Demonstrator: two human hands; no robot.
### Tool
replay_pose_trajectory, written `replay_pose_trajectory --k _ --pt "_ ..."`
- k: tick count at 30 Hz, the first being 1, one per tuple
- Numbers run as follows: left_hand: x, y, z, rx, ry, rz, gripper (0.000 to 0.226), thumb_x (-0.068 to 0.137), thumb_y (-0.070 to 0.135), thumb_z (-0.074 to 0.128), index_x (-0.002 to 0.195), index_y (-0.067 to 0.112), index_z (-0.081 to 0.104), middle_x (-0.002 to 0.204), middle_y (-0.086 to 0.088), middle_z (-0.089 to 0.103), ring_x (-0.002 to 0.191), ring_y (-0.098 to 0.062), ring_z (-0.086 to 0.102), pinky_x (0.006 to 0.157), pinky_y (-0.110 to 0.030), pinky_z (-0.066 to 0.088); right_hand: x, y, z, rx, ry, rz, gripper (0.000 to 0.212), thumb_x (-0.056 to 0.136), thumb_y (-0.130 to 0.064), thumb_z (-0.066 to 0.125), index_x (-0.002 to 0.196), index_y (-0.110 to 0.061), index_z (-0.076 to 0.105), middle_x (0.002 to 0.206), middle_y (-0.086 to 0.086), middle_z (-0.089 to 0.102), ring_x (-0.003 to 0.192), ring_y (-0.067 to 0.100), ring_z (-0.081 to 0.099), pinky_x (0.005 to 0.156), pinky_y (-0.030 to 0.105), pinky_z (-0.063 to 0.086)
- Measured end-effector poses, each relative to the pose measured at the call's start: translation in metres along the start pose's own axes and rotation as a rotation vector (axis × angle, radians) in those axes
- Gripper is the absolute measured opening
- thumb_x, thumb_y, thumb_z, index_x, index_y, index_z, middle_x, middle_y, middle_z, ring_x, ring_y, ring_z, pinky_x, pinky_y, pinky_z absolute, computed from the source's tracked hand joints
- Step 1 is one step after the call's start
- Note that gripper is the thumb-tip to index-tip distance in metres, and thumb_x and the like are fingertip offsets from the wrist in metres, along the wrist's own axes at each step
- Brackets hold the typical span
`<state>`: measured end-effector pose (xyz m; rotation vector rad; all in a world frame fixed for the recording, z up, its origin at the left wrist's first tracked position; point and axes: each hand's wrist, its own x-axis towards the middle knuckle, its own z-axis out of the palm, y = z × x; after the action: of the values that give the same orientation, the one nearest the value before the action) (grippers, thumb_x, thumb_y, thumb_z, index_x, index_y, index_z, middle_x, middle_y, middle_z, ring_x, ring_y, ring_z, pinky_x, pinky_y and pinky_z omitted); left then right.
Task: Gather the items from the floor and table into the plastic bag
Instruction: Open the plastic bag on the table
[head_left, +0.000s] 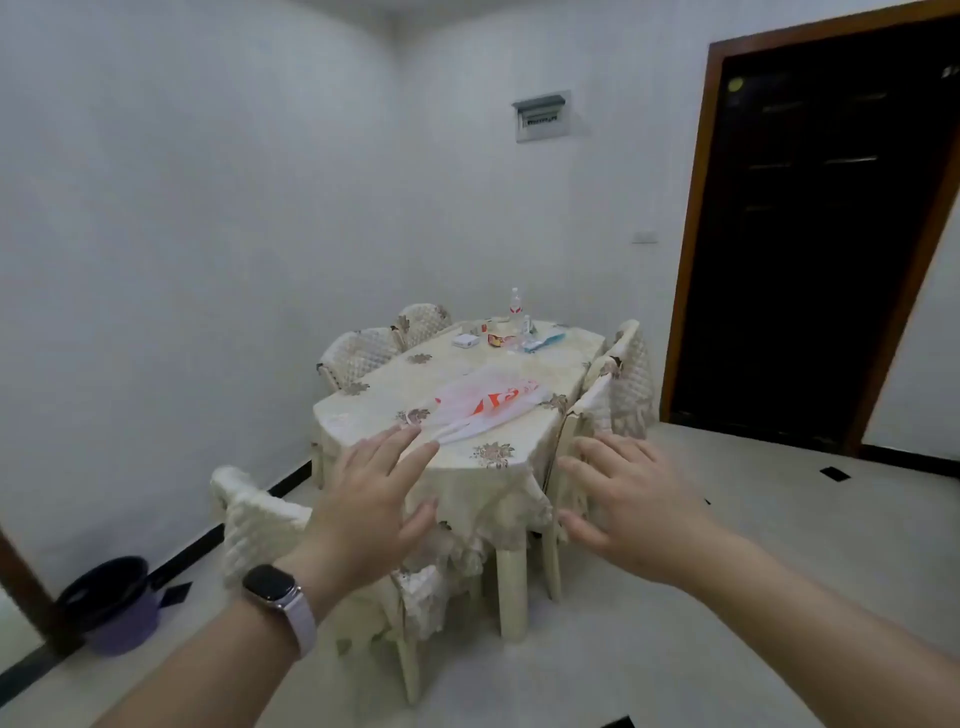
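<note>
Door (810, 249): dark, in a brown wooden frame, at the right of the room.
Floor (675, 597): pale tile. Small black pieces lie on it, one near the door (834, 473) and one by the bin (176, 592); what they are cannot be told.
Counter (395, 384): oval, under a cream cloth with flower motifs, in the corner of the white walls.
Chairs: cream padded covers. One at the near left (260, 514), two along the far left (358, 353), two along the right (623, 374).
Bin (111, 608): purple with a dark rim, on the floor at the lower left.
Bag (483, 402): thin white plastic with orange print, lying flat on the near half of the counter.
Left grip (369, 499): bare hand raised before the counter, fingers straight and spread, holding nothing. Its fingertips show beside the bag's near end; contact cannot be told. A watch (272, 587) is on the wrist.
Right grip (628, 504): bare hand raised, fingers spread, holding nothing.
Wall panel (540, 117): grey box, high on the far wall.
Far end of the counter: clear bottle (514, 301), upright; white box (466, 340); red packet (496, 340); bluish item (545, 340), blurred.
</note>
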<state>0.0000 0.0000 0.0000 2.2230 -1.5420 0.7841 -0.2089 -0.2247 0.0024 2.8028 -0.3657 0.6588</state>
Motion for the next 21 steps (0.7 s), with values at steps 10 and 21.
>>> replay_pose_trajectory --k 10,21 --pt "0.044 -0.111 0.077 -0.036 0.005 -0.002 0.054 0.087 0.045 0.051 0.133 0.019 0.057 0.141 -0.006 0.053 0.131 -0.026 0.046 0.106 -0.047 0.037 0.118 -0.010 0.069 -0.085 -0.010 -0.038 0.056 0.083 -0.059 0.048 0.120 -0.022 0.066 0.124 0.004 0.065 0.115 0.026 0.059 0.096 0.040 0.048" --pt "0.087 -0.236 0.143 -0.097 -0.014 -0.040 0.053 0.085 0.043 0.054 0.130 0.016 0.059 0.139 -0.009 0.055 0.128 -0.030 0.050 0.102 -0.049 0.042 0.251 -0.041 0.154 -0.039 -0.038 -0.070 0.055 0.082 -0.055 0.047 0.116 -0.016 0.067 0.123 0.009 0.065 0.112 0.031 0.061 0.092 0.043 0.050"
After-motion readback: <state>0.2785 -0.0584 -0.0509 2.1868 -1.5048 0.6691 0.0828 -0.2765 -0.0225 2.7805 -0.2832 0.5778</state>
